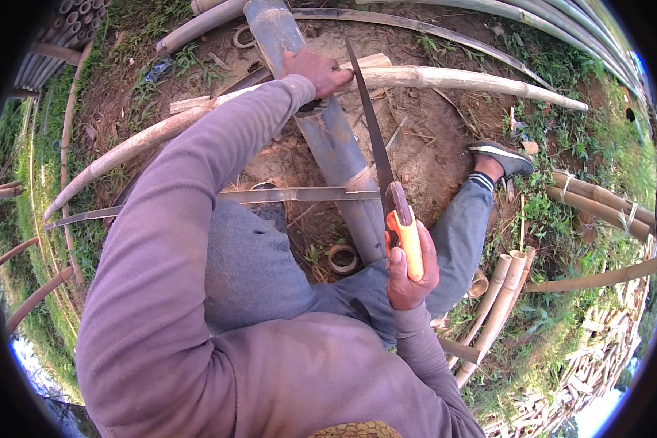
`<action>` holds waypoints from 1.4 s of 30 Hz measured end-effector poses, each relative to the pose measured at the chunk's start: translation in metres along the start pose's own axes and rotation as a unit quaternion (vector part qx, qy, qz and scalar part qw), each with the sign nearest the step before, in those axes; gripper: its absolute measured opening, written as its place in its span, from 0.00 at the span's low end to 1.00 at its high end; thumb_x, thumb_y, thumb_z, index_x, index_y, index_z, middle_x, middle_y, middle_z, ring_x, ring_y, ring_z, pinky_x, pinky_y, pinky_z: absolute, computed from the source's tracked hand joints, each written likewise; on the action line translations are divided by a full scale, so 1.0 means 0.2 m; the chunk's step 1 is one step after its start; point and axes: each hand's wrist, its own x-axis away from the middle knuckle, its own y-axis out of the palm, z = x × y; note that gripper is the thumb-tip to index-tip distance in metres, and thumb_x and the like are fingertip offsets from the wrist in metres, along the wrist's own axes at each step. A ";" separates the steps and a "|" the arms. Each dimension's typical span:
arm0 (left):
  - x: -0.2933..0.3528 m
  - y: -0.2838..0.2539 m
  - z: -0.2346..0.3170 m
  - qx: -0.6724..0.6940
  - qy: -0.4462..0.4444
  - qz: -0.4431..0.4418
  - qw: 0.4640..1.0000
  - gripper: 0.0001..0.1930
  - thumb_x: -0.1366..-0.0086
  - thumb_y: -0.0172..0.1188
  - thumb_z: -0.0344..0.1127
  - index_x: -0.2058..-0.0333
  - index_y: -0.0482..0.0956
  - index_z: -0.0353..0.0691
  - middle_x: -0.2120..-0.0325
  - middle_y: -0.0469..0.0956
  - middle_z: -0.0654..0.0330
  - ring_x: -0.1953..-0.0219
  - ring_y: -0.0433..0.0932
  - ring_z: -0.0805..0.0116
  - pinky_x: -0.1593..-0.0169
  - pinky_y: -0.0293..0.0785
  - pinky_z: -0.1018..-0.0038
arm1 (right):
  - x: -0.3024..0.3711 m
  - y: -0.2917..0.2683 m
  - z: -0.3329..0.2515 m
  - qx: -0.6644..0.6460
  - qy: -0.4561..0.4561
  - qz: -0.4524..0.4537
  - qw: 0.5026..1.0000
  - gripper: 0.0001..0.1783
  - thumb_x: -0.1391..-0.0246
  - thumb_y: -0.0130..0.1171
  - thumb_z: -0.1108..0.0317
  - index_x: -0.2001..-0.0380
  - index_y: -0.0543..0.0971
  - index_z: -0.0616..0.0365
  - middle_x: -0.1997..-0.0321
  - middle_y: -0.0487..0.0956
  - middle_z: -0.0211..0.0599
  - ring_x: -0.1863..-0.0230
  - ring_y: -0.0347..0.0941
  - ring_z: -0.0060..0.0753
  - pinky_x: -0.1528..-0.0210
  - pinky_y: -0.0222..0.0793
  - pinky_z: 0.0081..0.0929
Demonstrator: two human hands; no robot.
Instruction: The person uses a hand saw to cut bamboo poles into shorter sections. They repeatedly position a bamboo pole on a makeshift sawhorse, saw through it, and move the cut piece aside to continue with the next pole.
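My right hand [412, 275] grips the orange handle of a hand saw [378, 150]. The saw's long dark blade points up and away, its tip just right of my left hand [315, 73]. Bent over a thick grey bamboo pole [333, 146], my left hand has its fingers curled on it where a thinner pale bamboo pole [445, 78] crosses. Just below that hand a dark hollow end shows in the thick bamboo; the hand and sleeve partly hide this spot. Farther up, the thick bamboo [271, 28] continues beyond my hand. Blade and bamboo seem apart, though overlap makes this uncertain.
A flat bamboo strip [299, 194] lies across the thick bamboo near my knees. A short bamboo ring [342, 258] sits on the dirt beside my leg. Bamboo lengths [498, 306] stand at right, tied poles [598, 201] beyond them. Bamboo scraps [577, 365] are heaped at lower right.
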 end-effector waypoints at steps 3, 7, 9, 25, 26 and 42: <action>-0.01 0.03 0.00 0.007 0.009 0.021 1.000 0.33 0.30 0.43 0.72 0.43 0.88 0.62 0.48 0.88 0.61 0.41 0.79 0.55 0.36 0.61 0.51 | 0.01 -0.02 0.03 -0.046 0.014 0.002 0.999 0.30 0.35 0.68 0.69 0.35 0.74 0.75 0.46 0.87 0.52 0.49 0.86 0.36 0.43 0.80 0.32; 0.01 0.03 -0.01 -0.026 0.030 0.044 0.998 0.29 0.30 0.46 0.66 0.44 0.88 0.63 0.48 0.88 0.62 0.41 0.80 0.54 0.40 0.65 0.49 | -0.18 0.08 0.07 -0.017 -0.008 -0.003 1.000 0.28 0.34 0.67 0.70 0.35 0.75 0.73 0.44 0.85 0.50 0.47 0.84 0.34 0.42 0.78 0.31; 0.02 0.01 0.02 -0.034 0.008 0.033 0.999 0.28 0.30 0.47 0.67 0.45 0.88 0.63 0.48 0.88 0.63 0.41 0.79 0.55 0.40 0.65 0.50 | -0.18 0.09 0.06 -0.023 0.022 -0.007 0.999 0.29 0.32 0.66 0.65 0.34 0.75 0.72 0.39 0.83 0.50 0.41 0.80 0.35 0.38 0.75 0.31; -0.01 0.02 -0.02 -0.026 0.012 0.052 0.998 0.33 0.28 0.42 0.70 0.48 0.91 0.58 0.52 0.88 0.57 0.43 0.81 0.57 0.40 0.65 0.51 | -0.08 0.10 0.12 -0.060 0.042 0.011 0.997 0.28 0.35 0.66 0.73 0.35 0.74 0.73 0.41 0.85 0.52 0.45 0.84 0.37 0.41 0.79 0.32; -0.01 0.03 -0.02 -0.025 0.010 0.049 0.998 0.33 0.28 0.42 0.70 0.48 0.91 0.59 0.53 0.88 0.57 0.43 0.81 0.57 0.41 0.65 0.51 | 0.01 0.05 0.09 -0.054 0.014 0.013 0.998 0.29 0.34 0.66 0.73 0.34 0.73 0.74 0.42 0.85 0.53 0.45 0.85 0.38 0.41 0.79 0.33; 0.46 0.13 -0.65 -0.032 0.076 0.181 0.980 0.39 0.40 0.72 0.53 0.33 0.68 0.50 0.45 0.81 0.47 0.38 0.77 0.47 0.33 0.69 0.51 | -0.27 0.18 0.04 -0.119 0.058 -0.026 0.991 0.28 0.31 0.66 0.69 0.33 0.73 0.67 0.44 0.82 0.44 0.49 0.81 0.28 0.45 0.77 0.28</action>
